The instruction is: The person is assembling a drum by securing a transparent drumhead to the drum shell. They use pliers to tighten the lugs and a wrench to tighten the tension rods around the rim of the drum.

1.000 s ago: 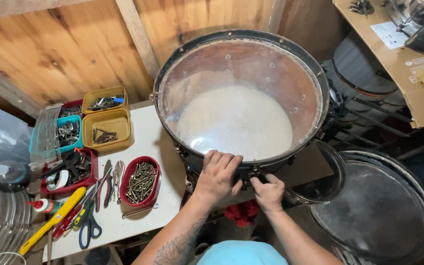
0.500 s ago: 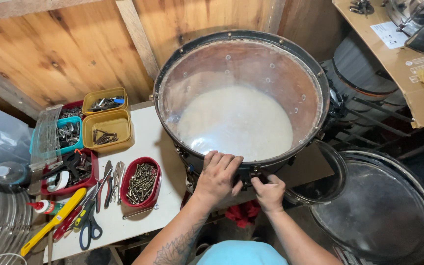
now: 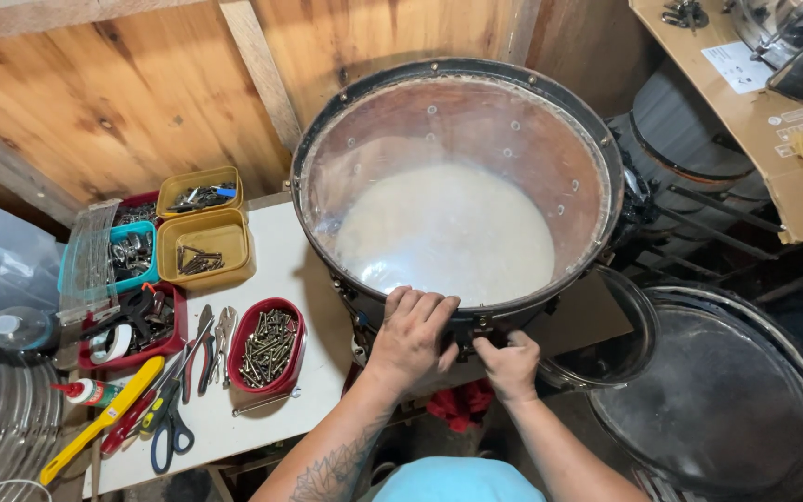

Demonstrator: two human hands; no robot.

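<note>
We are looking down at a large drum (image 3: 457,186) filling the upper centre of the frame, its clear head facing up inside a black hoop (image 3: 606,149). It is resting partly on the white table (image 3: 281,270) at the left. Our left hand (image 3: 411,335) is lying palm down on the near edge of the hoop at the lower centre, fingers spread and curled over the rim, pressing rather than clenching. Our right hand (image 3: 510,364), just beside it, is pinching something small at the drum's side; we cannot tell what. On the table at the left a red tray of screws (image 3: 269,346), yellow bins (image 3: 204,240), pliers (image 3: 214,339) and blue-handled scissors (image 3: 169,429) are lying. Another drum (image 3: 708,400) is sitting at the lower right.
</note>
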